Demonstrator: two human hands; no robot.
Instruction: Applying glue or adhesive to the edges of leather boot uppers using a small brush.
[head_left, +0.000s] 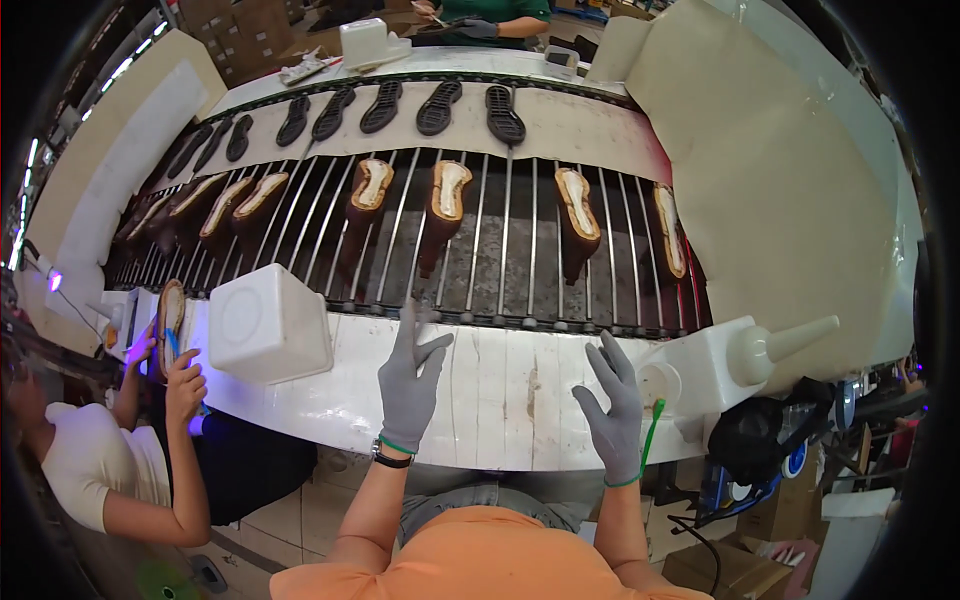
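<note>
My left hand (412,390), in a grey glove, hovers over the white table edge (490,430) with its fingers stretched toward the metal bars of the conveyor (505,240). To its right my right hand (612,405), gloved the same way, has its fingers apart and holds nothing. Beside it a green-handled brush (652,435) leans in a small white cup (662,378). Across the bars hang brown shoe uppers, bottoms up with pale centres; the nearest ones are an upper (450,195) ahead of my left hand and another upper (577,215) ahead of my right.
Black shoe soles (438,108) line a pale belt (560,125) behind the bars. A white box-shaped container (268,325) stands at left, a white spouted bottle (765,350) at right. A person (120,450) at left brushes an upper; a green-sleeved person (490,15) works opposite.
</note>
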